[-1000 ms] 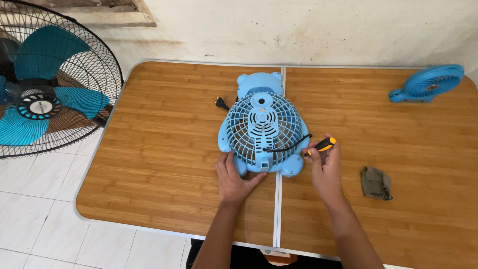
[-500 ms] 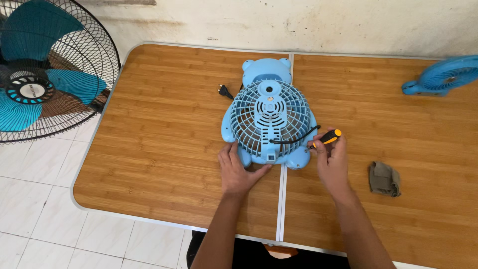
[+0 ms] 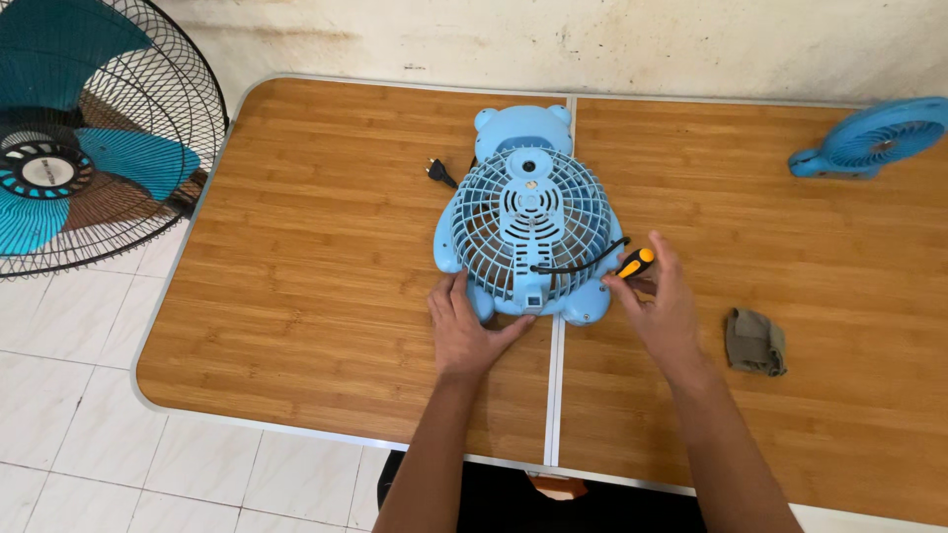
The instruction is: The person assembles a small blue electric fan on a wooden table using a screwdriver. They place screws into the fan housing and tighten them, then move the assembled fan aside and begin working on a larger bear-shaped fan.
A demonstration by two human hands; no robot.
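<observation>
Wooden table (image 3: 296,296) over white floor tiles (image 3: 59,415); left hand (image 3: 464,331) flat, right hand (image 3: 662,306) gripping screwdriver (image 3: 634,263).

Light-blue fan (image 3: 523,232), orange-black screwdriver (image 3: 634,264)

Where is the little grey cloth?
The grey cloth lies on the wooden table, just right of the right hand that holds the screwdriver.

Setting: informal home repair corner, not a fitted workshop. Evidence: wood-grain folding table (image 3: 296,296) on white tiled floor (image 3: 69,395), stained plaster wall (image 3: 592,39), and three fans together: standing fan (image 3: 69,148), bear-shaped desk fan (image 3: 528,217), small blue fan (image 3: 874,138).
</observation>
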